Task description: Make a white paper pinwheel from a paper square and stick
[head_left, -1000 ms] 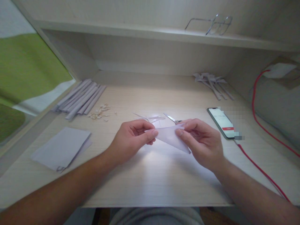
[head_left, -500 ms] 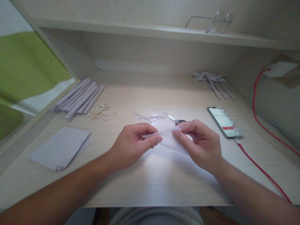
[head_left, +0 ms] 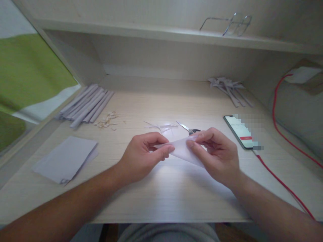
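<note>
Left hand [head_left: 142, 153] and right hand [head_left: 217, 153] each pinch one end of a white paper piece [head_left: 182, 150], lifted just above the desk [head_left: 161, 195], likely for rolling or folding. Scissors [head_left: 188, 128] lie just behind. Phone [head_left: 239, 131] screen text unreadable, partly blurred.

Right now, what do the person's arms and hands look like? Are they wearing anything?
Both forearms are bare, with no sleeves in view. The left hand and the right hand wear no gloves, and I see no rings, watch or bracelet on either. No cables or markings are on the arms.
</note>
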Tool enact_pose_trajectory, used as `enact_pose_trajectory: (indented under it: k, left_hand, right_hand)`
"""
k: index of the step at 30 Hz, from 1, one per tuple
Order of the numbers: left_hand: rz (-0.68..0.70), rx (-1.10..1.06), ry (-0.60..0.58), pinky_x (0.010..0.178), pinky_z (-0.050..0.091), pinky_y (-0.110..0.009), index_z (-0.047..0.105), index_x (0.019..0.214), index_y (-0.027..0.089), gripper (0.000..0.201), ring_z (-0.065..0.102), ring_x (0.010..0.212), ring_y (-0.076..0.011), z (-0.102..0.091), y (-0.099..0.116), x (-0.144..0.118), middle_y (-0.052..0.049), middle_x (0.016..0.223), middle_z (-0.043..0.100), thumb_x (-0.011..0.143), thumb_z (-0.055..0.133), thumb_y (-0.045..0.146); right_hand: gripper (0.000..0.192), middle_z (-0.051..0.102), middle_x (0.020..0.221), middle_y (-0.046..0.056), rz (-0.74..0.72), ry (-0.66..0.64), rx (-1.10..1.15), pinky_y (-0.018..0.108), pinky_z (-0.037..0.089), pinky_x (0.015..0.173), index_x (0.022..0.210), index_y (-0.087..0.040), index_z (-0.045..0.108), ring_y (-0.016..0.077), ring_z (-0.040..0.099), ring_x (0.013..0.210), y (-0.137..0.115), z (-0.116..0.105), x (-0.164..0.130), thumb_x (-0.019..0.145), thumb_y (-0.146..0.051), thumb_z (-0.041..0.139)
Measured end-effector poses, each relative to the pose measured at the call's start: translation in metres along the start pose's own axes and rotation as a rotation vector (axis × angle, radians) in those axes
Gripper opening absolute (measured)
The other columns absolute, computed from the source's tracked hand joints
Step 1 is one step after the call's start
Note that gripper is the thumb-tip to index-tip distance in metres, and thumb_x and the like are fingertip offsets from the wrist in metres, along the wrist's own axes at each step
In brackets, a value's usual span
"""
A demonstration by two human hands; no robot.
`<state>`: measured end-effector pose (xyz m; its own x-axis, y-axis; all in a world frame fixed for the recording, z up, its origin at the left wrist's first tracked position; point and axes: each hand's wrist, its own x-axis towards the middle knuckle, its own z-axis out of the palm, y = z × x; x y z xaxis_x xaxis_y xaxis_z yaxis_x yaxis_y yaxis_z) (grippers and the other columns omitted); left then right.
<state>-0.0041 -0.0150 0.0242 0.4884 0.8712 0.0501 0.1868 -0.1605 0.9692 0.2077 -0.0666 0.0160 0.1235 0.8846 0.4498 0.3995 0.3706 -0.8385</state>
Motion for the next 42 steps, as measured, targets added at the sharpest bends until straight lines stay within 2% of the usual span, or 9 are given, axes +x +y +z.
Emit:
enact_pose_trajectory:
  k: [4,7,9,13,17,23,31,36,42]
  left_hand:
    - [-0.013,0.055,-0.029,0.058,0.044,-0.023,0.070,0.076,0.016,0.018,0.060,0.061,-0.0128,-0.002,0.003,0.005,0.000,0.065,0.066,0.088,0.071,0.030]
    - [-0.042,0.244,-0.153,0.056,0.044,-0.025,0.072,0.086,0.018,0.015,0.062,0.063,-0.0156,-0.010,0.005,0.001,-0.001,0.070,0.069,0.088,0.069,0.033]
    - [-0.015,0.499,-0.207,0.065,0.050,-0.030,0.072,0.101,0.022,0.021,0.066,0.072,-0.0193,-0.015,0.002,-0.011,-0.003,0.085,0.073,0.088,0.068,0.038]
    - [0.196,0.772,-0.098,0.101,0.047,-0.044,0.068,0.118,0.021,0.028,0.060,0.115,-0.0281,-0.009,-0.009,-0.055,-0.009,0.121,0.068,0.091,0.063,0.025]
    - [0.286,0.791,-0.181,0.115,0.037,-0.048,0.059,0.137,0.020,0.044,0.051,0.131,-0.0294,0.018,-0.020,-0.091,-0.009,0.140,0.062,0.094,0.060,0.033]
    - [0.275,0.858,-0.200,0.124,0.024,-0.050,0.046,0.150,0.017,0.064,0.043,0.142,-0.0290,0.036,-0.033,-0.097,-0.007,0.155,0.051,0.098,0.051,0.053]
    - [0.272,0.927,-0.156,0.125,0.024,-0.043,0.050,0.148,0.018,0.056,0.043,0.143,-0.0234,0.037,-0.029,-0.099,-0.004,0.155,0.052,0.100,0.050,0.047]
    - [0.188,0.956,-0.024,0.121,0.028,-0.045,0.058,0.142,0.016,0.055,0.048,0.138,-0.0262,0.020,-0.031,-0.095,-0.007,0.148,0.059,0.096,0.057,0.046]
    - [0.258,0.943,-0.034,0.116,0.033,-0.044,0.065,0.134,0.018,0.047,0.057,0.128,-0.0264,0.005,-0.035,-0.094,-0.005,0.138,0.067,0.093,0.061,0.042]
  right_hand:
    - [0.014,0.067,0.077,0.001,0.058,-0.068,-0.013,0.026,0.052,0.060,0.081,-0.020,0.063,0.0146,0.063,0.067,0.003,-0.002,0.005,0.086,-0.023,0.076]
    - [0.012,0.065,0.074,0.000,0.137,-0.233,-0.056,0.024,0.045,0.055,0.081,-0.019,0.063,0.0131,0.059,0.063,0.007,-0.002,0.008,0.087,-0.023,0.073]
    - [0.010,0.065,0.074,0.000,0.167,-0.362,-0.093,0.024,0.044,0.056,0.080,-0.018,0.063,0.0127,0.058,0.064,0.010,-0.001,0.008,0.088,-0.019,0.070]
    - [0.009,0.064,0.070,-0.002,0.161,-0.503,-0.194,0.025,0.042,0.055,0.081,-0.018,0.062,0.0123,0.057,0.060,0.014,0.006,0.002,0.088,-0.014,0.064]
    - [0.006,0.065,0.071,-0.001,0.114,-0.494,-0.301,0.026,0.041,0.056,0.085,-0.020,0.061,0.0131,0.057,0.060,0.017,0.012,-0.006,0.089,-0.015,0.063]
    - [0.006,0.064,0.074,0.002,-0.087,-0.465,-0.477,0.028,0.045,0.061,0.092,-0.019,0.061,0.0165,0.060,0.066,0.020,0.017,-0.012,0.089,-0.014,0.061]
    - [0.003,0.065,0.080,0.003,-0.176,-0.453,-0.558,0.029,0.047,0.062,0.095,-0.018,0.061,0.0174,0.062,0.069,0.024,0.023,-0.013,0.093,-0.019,0.062]
    - [0.003,0.066,0.086,0.006,-0.193,-0.516,-0.509,0.032,0.051,0.068,0.096,-0.017,0.063,0.0194,0.064,0.078,0.026,0.023,-0.010,0.094,-0.016,0.062]
    - [0.011,0.065,0.106,0.011,-0.359,-0.420,-0.648,0.043,0.049,0.077,0.093,-0.019,0.066,0.0259,0.058,0.090,0.022,0.024,-0.006,0.086,-0.013,0.071]
